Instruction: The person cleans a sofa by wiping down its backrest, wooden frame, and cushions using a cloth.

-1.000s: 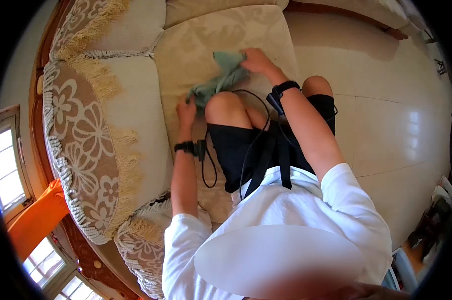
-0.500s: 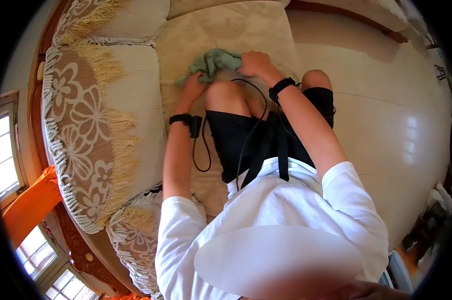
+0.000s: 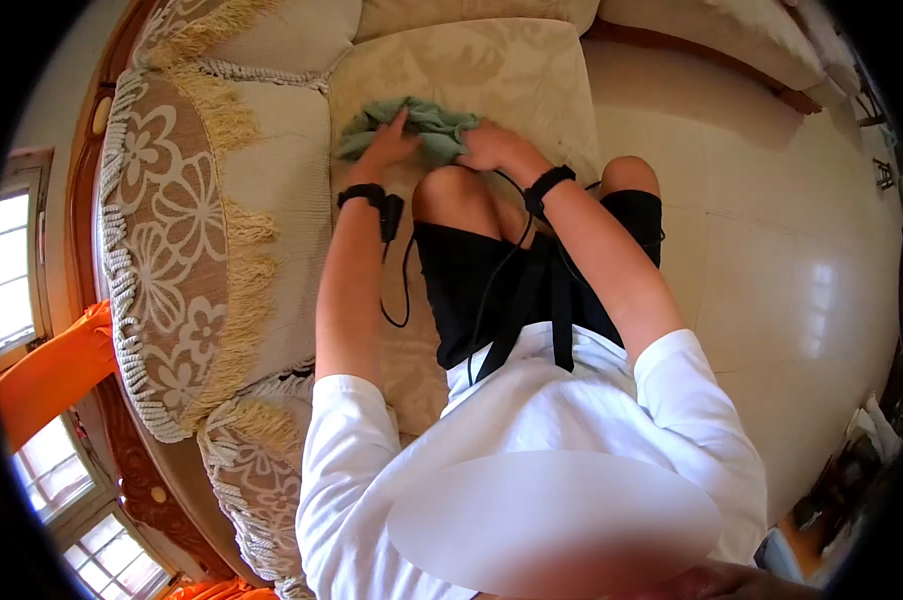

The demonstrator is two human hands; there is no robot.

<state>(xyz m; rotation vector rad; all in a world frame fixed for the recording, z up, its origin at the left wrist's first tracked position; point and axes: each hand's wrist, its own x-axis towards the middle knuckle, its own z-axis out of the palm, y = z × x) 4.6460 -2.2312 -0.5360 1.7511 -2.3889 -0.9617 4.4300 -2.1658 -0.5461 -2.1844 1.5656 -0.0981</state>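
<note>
A crumpled green cloth (image 3: 433,122) lies on the beige sofa seat (image 3: 511,65), just beyond my bent knee. My left hand (image 3: 393,142) is on the near left part of the cloth, with one finger stretched out over it and the others partly hidden. At the cloth's right end, my right hand (image 3: 488,146) has its fingers closed on the edge. Both wrists wear black straps, and thin black cables hang from them over my lap.
Patterned cushions (image 3: 161,250) with yellow fringe line the sofa back on the left. Tiled floor (image 3: 751,250) extends on the right. Another seat (image 3: 721,35) stands at the top right. Orange fabric (image 3: 56,375) hangs at the lower left near windows.
The cloth has become more bunched and shifted left. My left hand has moved from its near edge onto it, and my right hand has come down and slightly left along with it.
</note>
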